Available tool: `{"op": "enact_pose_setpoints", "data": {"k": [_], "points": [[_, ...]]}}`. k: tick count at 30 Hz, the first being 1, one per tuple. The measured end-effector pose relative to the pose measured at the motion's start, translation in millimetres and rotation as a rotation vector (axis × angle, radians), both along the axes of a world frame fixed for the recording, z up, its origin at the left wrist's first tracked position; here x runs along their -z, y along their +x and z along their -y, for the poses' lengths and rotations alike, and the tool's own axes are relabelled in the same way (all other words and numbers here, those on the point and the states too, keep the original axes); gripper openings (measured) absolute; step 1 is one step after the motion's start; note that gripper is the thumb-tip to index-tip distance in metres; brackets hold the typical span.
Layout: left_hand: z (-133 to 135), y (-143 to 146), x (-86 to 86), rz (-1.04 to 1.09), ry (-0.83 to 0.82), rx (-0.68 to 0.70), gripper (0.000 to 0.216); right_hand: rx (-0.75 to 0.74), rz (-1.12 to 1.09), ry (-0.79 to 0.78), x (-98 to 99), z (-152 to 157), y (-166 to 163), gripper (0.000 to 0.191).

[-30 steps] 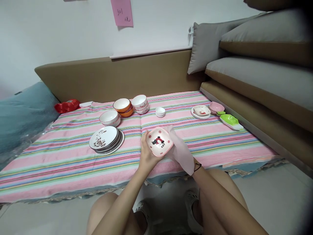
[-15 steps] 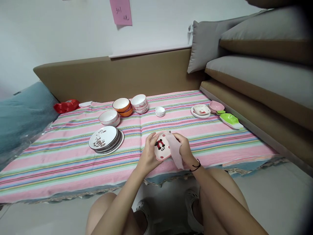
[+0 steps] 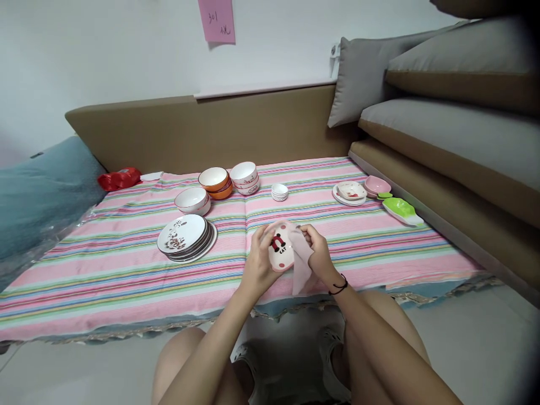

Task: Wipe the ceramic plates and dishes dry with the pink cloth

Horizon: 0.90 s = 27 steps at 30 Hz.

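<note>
My left hand (image 3: 259, 260) grips a small pink-rimmed dish (image 3: 282, 260) by its left side, tilted so its inside faces me. The dish bears a red and black cat figure, the letters "CAT" and pink dots. My right hand (image 3: 319, 251), with a dark band at the wrist, is closed on a pale pink cloth (image 3: 302, 264). That cloth lies over the right side of the dish and hangs below it. Both hands are above the near part of the striped sheet (image 3: 230, 264).
Left stand a stack of plates (image 3: 181, 236), white bowls (image 3: 192, 198), orange bowls (image 3: 213, 179) and patterned bowls (image 3: 244, 173). Small white dishes (image 3: 279, 191) sit mid-sheet. Right are a square dish on plates (image 3: 351, 191), a pink bowl (image 3: 377, 185), a green leaf-shaped dish (image 3: 400, 209) and stacked cushions (image 3: 447, 135).
The cloth has shifted on the dish, its hanging end swinging left and bunching. My right hand's fingers have moved slightly at the dish's upper right edge. The camera view has turned a little left.
</note>
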<state>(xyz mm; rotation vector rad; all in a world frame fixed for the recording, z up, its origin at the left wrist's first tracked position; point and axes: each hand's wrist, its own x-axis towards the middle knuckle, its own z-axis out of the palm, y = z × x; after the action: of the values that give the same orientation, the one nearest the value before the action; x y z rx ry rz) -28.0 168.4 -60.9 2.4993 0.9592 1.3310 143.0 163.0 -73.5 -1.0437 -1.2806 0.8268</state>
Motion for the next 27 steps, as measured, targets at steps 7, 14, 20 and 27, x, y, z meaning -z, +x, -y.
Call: {"op": "enact_pose_setpoints", "data": {"k": [7, 14, 20, 27], "points": [[-5, -5, -2.5, 0.042, 0.015, 0.005, 0.095, -0.061, -0.038, -0.008, 4.3, 0, -1, 0.008], [-3, -2, 0.1, -0.132, -0.011, 0.192, 0.088, -0.032, -0.014, 0.04, 4.1, -8, 8, 0.017], [2, -1, 0.2, -0.221, 0.006, 0.223, 0.079, 0.039, 0.145, 0.143, -4.4, -7, 13, 0.019], [3, 0, -3.7, -0.179, -0.015, 0.153, 0.081, 0.049, 0.021, -0.035, -1.0, -9, 12, 0.02]]}}
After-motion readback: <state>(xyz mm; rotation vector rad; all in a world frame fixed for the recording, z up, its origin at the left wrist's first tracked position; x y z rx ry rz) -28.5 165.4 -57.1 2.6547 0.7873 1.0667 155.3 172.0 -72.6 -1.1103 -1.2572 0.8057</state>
